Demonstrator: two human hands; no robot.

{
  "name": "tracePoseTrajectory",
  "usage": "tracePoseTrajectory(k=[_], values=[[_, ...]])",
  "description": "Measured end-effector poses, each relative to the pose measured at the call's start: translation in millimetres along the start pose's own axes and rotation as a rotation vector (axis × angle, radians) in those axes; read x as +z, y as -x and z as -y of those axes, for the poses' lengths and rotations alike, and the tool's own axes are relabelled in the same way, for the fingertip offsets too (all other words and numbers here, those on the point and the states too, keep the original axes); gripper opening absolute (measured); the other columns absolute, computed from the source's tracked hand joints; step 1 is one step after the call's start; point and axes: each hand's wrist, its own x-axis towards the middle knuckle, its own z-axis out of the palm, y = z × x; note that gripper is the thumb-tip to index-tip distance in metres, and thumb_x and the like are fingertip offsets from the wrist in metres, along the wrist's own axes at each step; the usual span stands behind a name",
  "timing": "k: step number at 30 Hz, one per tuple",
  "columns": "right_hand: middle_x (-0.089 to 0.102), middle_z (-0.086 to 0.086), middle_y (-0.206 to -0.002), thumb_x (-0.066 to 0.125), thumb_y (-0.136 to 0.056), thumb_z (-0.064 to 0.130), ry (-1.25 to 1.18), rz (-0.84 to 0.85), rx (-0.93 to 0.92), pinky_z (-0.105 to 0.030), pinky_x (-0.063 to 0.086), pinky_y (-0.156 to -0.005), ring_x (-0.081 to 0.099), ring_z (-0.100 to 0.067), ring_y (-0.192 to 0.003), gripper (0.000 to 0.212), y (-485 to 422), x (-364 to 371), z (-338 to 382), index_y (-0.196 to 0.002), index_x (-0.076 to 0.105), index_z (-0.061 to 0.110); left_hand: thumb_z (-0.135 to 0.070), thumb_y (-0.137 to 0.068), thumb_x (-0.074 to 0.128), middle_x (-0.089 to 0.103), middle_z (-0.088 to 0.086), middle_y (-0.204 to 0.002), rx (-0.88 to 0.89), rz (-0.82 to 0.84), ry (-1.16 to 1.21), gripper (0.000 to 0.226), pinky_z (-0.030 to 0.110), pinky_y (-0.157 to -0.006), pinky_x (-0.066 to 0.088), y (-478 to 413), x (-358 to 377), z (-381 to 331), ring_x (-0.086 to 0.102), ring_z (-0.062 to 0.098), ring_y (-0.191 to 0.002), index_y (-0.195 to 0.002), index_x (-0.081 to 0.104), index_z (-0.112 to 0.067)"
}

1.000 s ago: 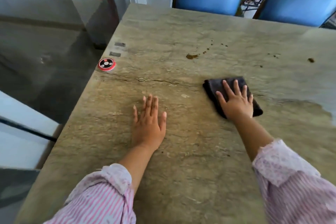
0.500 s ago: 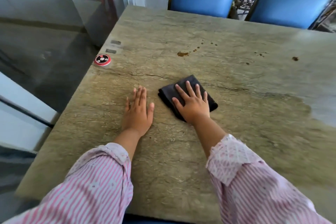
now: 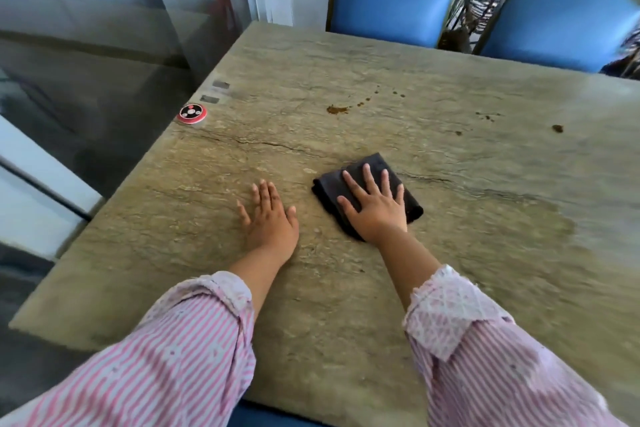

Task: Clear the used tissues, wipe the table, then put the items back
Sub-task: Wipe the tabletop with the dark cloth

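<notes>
Now leftward, dark cloth [image 3: 372, 165] under flat right hand [image 3: 377, 210], nearer flat left hand [image 3: 272, 222].

The table [image 3: 485, 253] looks like veined stone, tan-green, matt and slightly rough, with a thin dark crack across it and a darker, damp-looking patch at the right. Brown stains [image 3: 336, 110] sit dried on its surface. The cloth [image 3: 367, 173] is dark, soft, matt fabric, folded. The button [image 3: 192, 113] looks like glossy red and black plastic. The chairs [image 3: 391, 7] have smooth blue upholstery in dull gold frames. The sleeves [image 3: 180, 357] are thin pink-striped woven cloth.
</notes>
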Motion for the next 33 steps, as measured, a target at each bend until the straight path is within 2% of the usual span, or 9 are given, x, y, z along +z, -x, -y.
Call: tracePoseTrajectory(k=[3,5,10,14,18,22,26,29,33], values=[[-0.010,0.011,-0.159,0.020,-0.093,0.063,0.038,0.024,-0.168,-0.047,-0.008,-0.117,-0.013,-0.023,-0.147,0.056,27,0,-33,-0.145,0.002,0.051,-0.035,-0.100,0.017,-0.011,0.004,-0.160,-0.047,-0.021,0.027,0.060,0.049,-0.116,-0.009,4,6,-31,-0.012,0.018,-0.147,-0.150,-0.003,-0.008],[-0.009,0.014,-0.158,0.021,-0.092,0.065,0.053,0.020,-0.208,-0.045,-0.007,-0.118,-0.012,-0.020,-0.147,0.056,38,-4,-66,-0.143,0.002,0.054,-0.037,-0.100,0.017,-0.009,0.002,-0.160,-0.028,-0.033,0.023,0.060,0.050,-0.116,-0.009,9,12,-50,-0.012,0.017,-0.147,-0.150,-0.002,-0.010],[-0.008,0.012,-0.159,0.022,-0.092,0.064,0.044,0.021,-0.072,-0.046,-0.005,-0.119,-0.010,-0.021,-0.147,0.057,-2,-35,-138,-0.144,0.003,0.052,-0.041,-0.099,0.016,-0.005,0.002,-0.160,-0.036,-0.102,0.037,0.060,0.048,-0.116,-0.010,16,25,-81,-0.011,0.017,-0.147,-0.151,0.003,-0.012],[-0.011,0.005,-0.160,0.019,-0.093,0.062,0.031,0.043,0.018,-0.054,-0.004,-0.117,-0.011,-0.029,-0.147,0.058,-50,-40,-112,-0.146,0.001,0.046,-0.045,-0.097,0.012,-0.004,0.000,-0.160,-0.042,-0.133,0.059,0.063,0.043,-0.117,-0.011,19,26,-79,-0.009,0.015,-0.148,-0.151,0.003,-0.014],[-0.011,0.006,-0.159,0.018,-0.094,0.060,0.020,0.043,-0.134,-0.053,-0.007,-0.116,-0.014,-0.028,-0.146,0.057,-47,-29,-79,-0.146,0.001,0.046,-0.046,-0.098,0.024,-0.003,0.000,-0.160,-0.128,-0.147,0.116,0.065,0.043,-0.118,-0.006,6,22,-83,-0.008,0.015,-0.148,-0.151,0.003,-0.015],[-0.008,0.012,-0.159,0.019,-0.092,0.065,0.047,-0.006,-0.267,-0.047,-0.006,-0.119,-0.012,-0.022,-0.147,0.056,-38,-26,-98,-0.144,0.003,0.052,-0.046,-0.097,0.027,-0.002,0.001,-0.160,-0.132,-0.207,0.127,0.067,0.043,-0.119,-0.006,-30,11,-82,-0.006,0.016,-0.148,-0.151,0.004,-0.014],[-0.006,0.011,-0.159,0.021,-0.091,0.066,0.042,-0.023,-0.138,-0.048,-0.004,-0.118,-0.010,-0.022,-0.147,0.058,-78,-40,-109,-0.145,0.005,0.050,-0.048,-0.096,0.024,-0.004,0.001,-0.160,-0.129,-0.202,0.101,0.068,0.042,-0.119,-0.006,-49,9,-78,-0.008,0.016,-0.148,-0.151,0.001,-0.014],[-0.006,0.007,-0.160,0.020,-0.092,0.065,0.031,-0.037,-0.047,-0.053,-0.003,-0.118,-0.009,-0.027,-0.147,0.060,-132,-49,-89,-0.147,0.006,0.046,-0.047,-0.096,0.022,-0.005,0.001,-0.160,-0.118,-0.212,0.096,0.068,0.042,-0.120,-0.006,-49,13,-78,-0.009,0.016,-0.148,-0.151,0.000,-0.014],[-0.006,0.005,-0.160,0.018,-0.094,0.061,0.017,-0.011,-0.134,-0.055,-0.004,-0.116,-0.010,-0.030,-0.147,0.058,-168,-40,-22,-0.148,0.007,0.043,-0.042,-0.098,0.022,-0.003,0.000,-0.160,-0.125,-0.241,0.112,0.064,0.042,-0.120,-0.005,-54,14,-75,-0.008,0.016,-0.148,-0.151,0.002,-0.014]])
